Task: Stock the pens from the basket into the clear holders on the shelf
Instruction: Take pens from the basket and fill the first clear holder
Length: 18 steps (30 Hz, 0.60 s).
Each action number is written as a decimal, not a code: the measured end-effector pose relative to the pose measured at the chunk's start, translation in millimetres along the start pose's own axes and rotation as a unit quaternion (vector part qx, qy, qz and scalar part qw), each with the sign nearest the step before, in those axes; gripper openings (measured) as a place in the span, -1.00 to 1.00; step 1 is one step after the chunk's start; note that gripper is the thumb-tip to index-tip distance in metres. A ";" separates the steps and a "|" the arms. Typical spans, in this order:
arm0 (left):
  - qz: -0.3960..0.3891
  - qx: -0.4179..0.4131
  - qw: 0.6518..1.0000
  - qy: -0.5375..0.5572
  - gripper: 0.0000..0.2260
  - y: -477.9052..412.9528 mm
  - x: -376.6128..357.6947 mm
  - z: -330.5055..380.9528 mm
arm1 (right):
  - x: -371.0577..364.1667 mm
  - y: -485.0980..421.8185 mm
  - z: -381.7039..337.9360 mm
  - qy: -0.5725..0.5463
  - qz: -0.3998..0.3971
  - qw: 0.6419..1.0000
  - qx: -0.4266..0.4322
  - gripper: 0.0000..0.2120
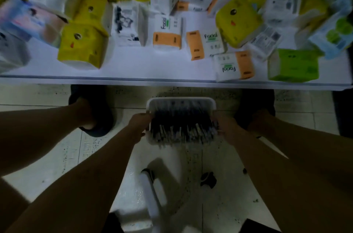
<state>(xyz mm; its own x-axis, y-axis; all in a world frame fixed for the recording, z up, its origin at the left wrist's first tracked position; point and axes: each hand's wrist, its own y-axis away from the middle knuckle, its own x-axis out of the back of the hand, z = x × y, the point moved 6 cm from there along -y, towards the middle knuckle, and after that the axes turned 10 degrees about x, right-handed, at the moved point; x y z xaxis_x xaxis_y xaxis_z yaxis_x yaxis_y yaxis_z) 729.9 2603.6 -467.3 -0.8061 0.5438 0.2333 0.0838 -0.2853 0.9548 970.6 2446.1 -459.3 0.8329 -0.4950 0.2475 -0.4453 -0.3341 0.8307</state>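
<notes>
A white basket (181,100) full of several dark pens (182,124) is held low over the tiled floor, just below the front edge of a white shelf (152,80). My left hand (138,125) grips the basket's left side. The basket's right side is gripped by my right hand (225,125). No clear holders show in this view. The picture is dim and blurred.
The shelf carries several tissue packs: yellow ones (82,47), orange-and-white ones (167,40) and a green one (294,65). My two feet in dark shoes (91,110) stand on the floor under the shelf edge. A white stool or step (150,200) stands below the basket.
</notes>
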 end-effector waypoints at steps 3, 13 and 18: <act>-0.031 -0.015 0.999 -0.013 -0.79 -15.1 -1.2 9.9 | -5.5 -18.7 -6.7 0.013 -0.018 1.000 0.000 -0.81; -0.002 -0.074 0.995 -0.069 -0.63 -27.4 -3.8 12.2 | -10.0 -28.7 -3.7 0.057 0.012 0.998 0.034 -0.84; 0.121 -0.166 0.965 -0.160 -0.63 -11.6 -7.6 11.7 | -10.4 -12.5 -5.5 0.188 0.093 0.967 0.142 -0.77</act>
<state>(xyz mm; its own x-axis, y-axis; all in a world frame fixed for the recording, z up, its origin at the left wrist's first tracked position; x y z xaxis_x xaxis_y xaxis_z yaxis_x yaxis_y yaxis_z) 741.9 2612.0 -477.9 -0.5590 0.6305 0.5385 0.0121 -0.6432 0.7656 969.3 2459.8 -469.5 0.7664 -0.2584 0.5881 -0.6269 -0.5007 0.5969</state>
